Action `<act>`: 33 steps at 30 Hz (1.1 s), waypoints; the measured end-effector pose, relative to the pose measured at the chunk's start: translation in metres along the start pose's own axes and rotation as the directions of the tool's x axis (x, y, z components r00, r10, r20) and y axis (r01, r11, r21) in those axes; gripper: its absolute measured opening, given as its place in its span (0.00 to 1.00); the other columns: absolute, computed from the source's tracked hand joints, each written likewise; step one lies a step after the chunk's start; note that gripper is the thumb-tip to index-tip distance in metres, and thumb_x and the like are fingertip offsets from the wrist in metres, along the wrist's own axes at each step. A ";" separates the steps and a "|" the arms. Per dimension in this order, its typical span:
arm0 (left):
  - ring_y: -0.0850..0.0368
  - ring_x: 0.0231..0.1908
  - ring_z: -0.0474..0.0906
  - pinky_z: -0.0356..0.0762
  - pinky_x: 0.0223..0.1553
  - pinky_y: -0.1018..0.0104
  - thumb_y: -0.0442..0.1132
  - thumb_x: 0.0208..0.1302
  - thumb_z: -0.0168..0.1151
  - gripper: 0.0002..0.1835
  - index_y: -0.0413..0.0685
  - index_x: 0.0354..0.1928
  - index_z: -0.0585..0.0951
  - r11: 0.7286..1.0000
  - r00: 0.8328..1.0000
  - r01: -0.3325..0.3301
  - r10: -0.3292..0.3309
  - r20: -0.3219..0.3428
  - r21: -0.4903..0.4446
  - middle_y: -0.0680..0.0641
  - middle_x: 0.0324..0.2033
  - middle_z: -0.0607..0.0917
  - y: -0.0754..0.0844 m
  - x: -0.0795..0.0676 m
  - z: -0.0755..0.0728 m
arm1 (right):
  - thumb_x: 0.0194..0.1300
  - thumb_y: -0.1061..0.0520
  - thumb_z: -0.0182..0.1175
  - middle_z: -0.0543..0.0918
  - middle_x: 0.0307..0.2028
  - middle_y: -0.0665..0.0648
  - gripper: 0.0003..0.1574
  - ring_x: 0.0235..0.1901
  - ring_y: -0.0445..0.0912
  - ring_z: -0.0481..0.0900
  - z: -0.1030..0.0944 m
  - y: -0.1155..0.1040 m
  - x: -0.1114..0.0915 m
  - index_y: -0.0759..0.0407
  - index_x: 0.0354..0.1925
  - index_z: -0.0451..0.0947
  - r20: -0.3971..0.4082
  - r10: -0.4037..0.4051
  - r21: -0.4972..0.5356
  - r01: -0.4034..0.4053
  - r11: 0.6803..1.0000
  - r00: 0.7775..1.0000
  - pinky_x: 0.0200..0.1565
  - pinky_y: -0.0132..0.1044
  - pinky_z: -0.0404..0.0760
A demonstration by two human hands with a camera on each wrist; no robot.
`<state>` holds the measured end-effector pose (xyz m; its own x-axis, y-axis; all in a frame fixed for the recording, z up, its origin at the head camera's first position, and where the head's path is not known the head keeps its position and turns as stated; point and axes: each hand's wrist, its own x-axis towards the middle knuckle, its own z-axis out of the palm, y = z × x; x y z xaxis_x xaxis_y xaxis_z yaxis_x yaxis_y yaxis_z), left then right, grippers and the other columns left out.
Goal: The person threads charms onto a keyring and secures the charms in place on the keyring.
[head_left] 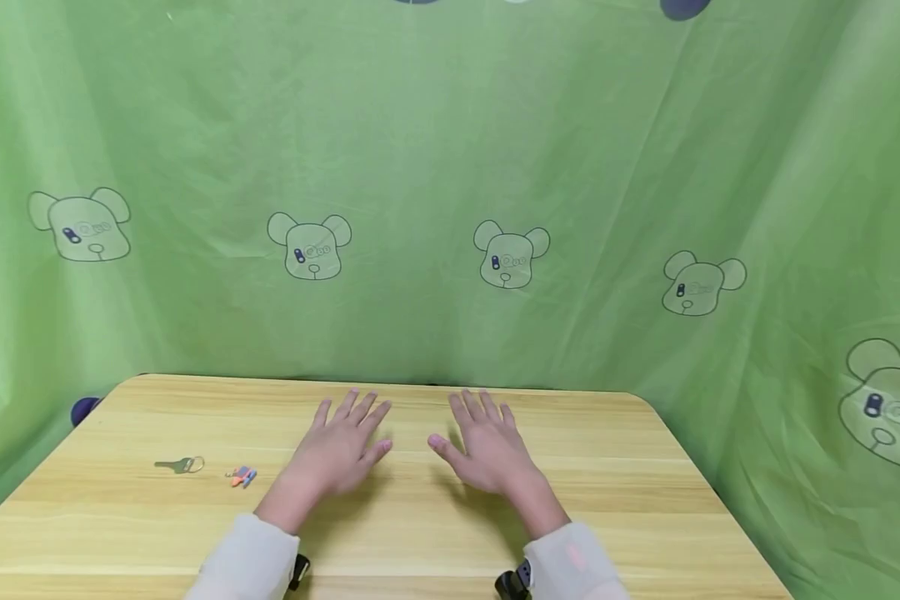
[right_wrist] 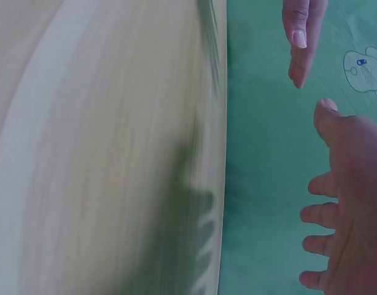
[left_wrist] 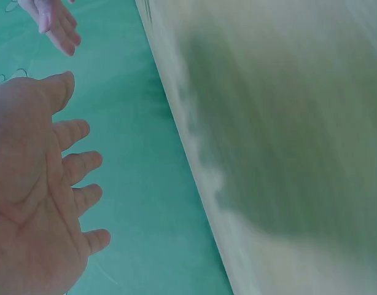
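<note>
My left hand (head_left: pixel 340 454) hovers over the wooden table (head_left: pixel 607 475), palm down with its fingers spread and holding nothing. To its right, my right hand (head_left: pixel 491 452) is held the same way, thumb pointing toward the left one. Both wrist views show bare palms, and the hands' shadows fall on the tabletop. Left of the left hand lies a small charm in orange, blue and pink (head_left: pixel 243 477), its fine detail too small to make out. Farther left is a key (head_left: pixel 176 465) with a metal ring (head_left: pixel 197 464).
A green curtain (head_left: pixel 420 150) printed with bear heads hangs behind the table and along its sides. The table's far edge (head_left: pixel 412 384) runs just beyond the fingertips. Each wrist carries a dark strapped device, such as the one at the right wrist (head_left: pixel 513 581).
</note>
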<state>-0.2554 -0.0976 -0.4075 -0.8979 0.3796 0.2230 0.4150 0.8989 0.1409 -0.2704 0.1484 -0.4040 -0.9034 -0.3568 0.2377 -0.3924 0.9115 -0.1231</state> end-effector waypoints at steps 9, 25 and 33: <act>0.41 0.71 0.46 0.39 0.66 0.37 0.63 0.71 0.39 0.34 0.54 0.72 0.58 1.000 0.999 0.010 -0.010 0.033 -0.001 0.44 0.71 0.56 -0.035 -0.010 -0.007 | 0.66 0.27 0.42 0.56 0.71 0.62 0.50 0.69 0.63 0.49 0.007 -0.022 0.015 0.56 0.73 0.51 0.058 -0.086 0.024 0.085 0.996 0.995 0.66 0.60 0.49; 0.34 0.67 0.52 0.44 0.62 0.31 0.59 0.71 0.43 0.33 0.49 0.70 0.61 0.995 0.997 0.062 -0.066 0.046 0.084 0.37 0.68 0.61 -0.119 -0.055 -0.023 | 0.66 0.25 0.40 0.56 0.71 0.57 0.49 0.70 0.58 0.50 0.016 -0.090 0.040 0.52 0.73 0.50 0.140 -0.221 0.017 0.221 0.975 0.965 0.68 0.57 0.49; 0.32 0.65 0.57 0.47 0.60 0.28 0.56 0.70 0.49 0.32 0.46 0.69 0.63 0.987 0.995 0.070 -0.079 0.060 0.143 0.36 0.66 0.64 -0.153 -0.081 -0.034 | 0.66 0.26 0.40 0.57 0.71 0.56 0.48 0.70 0.57 0.53 0.027 -0.129 0.047 0.49 0.73 0.50 0.174 -0.272 -0.003 0.276 0.961 0.947 0.68 0.54 0.53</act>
<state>-0.2411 -0.2728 -0.4143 -0.9350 0.3199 0.1531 0.3260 0.9452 0.0163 -0.2666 0.0092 -0.4028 -0.7786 -0.6209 0.0911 -0.6263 0.7780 -0.0494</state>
